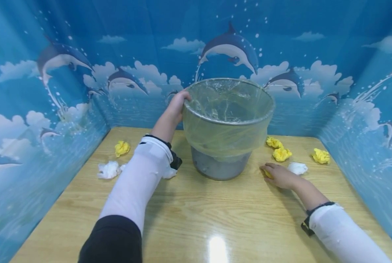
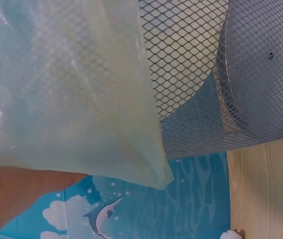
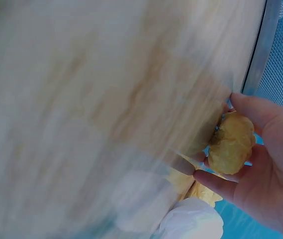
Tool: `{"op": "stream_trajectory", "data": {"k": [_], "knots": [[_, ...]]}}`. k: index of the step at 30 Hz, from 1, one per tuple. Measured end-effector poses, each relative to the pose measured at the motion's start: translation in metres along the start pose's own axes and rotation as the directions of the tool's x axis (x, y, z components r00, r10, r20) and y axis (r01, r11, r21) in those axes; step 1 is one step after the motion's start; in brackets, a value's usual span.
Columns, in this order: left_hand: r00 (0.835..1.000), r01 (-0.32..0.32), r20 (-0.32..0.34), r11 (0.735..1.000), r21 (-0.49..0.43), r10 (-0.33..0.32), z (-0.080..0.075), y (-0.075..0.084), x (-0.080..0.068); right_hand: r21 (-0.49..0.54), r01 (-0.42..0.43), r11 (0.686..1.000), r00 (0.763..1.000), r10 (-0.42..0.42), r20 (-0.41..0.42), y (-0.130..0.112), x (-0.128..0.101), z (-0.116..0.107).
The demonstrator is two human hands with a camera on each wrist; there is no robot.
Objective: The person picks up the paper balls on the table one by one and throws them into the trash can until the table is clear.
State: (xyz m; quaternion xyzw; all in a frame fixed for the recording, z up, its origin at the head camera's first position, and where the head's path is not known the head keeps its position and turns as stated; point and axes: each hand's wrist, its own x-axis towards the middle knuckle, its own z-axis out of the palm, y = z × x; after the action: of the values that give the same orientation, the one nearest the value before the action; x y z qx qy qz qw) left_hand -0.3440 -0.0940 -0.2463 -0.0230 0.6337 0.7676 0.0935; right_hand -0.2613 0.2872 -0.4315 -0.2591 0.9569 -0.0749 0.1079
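Note:
A grey mesh trash bin (image 1: 222, 168) with a translucent yellow liner bag (image 1: 225, 137) folded over its rim is on the wooden table. My left hand (image 1: 179, 106) grips the rim on its left side, thumb over the edge. In the left wrist view, the liner (image 2: 76, 99) hides most of that hand, and the mesh (image 2: 186, 55) shows beyond it. To the right of the bin, low at the tabletop, my right hand (image 1: 281, 176) holds a crumpled yellow paper ball (image 3: 232, 143) between thumb and fingers. A white crumpled ball (image 1: 297, 168) lies just beside this hand.
Behind the right hand lie yellow paper balls (image 1: 282, 154), with another yellow ball (image 1: 321, 156) farther right. Left of the bin are a yellow ball (image 1: 122, 148) and white crumpled pieces (image 1: 109, 170). A blue dolphin-print curtain (image 1: 169, 36) encloses the table's back and sides.

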Motion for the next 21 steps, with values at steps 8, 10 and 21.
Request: {"op": "stream_trajectory", "data": {"k": [8,10,21], "knots": [[1.000,-0.011,-0.010,1.000,-0.010,0.011,0.0002,-0.0012,-0.0003,-0.008,0.031,0.999,0.999,-0.032,-0.014,-0.0063,-0.0003,-0.0013],[1.000,-0.009,-0.013,1.000,-0.005,0.009,0.0003,-0.0013,-0.0004,-0.009,0.019,1.000,1.000,-0.019,-0.009,-0.0068,0.0001,-0.0015],[1.000,0.002,-0.003,1.000,0.005,-0.002,0.0000,-0.0016,-0.0002,-0.028,0.001,1.000,1.000,-0.001,-0.014,-0.0098,0.0020,-0.0056]]}}
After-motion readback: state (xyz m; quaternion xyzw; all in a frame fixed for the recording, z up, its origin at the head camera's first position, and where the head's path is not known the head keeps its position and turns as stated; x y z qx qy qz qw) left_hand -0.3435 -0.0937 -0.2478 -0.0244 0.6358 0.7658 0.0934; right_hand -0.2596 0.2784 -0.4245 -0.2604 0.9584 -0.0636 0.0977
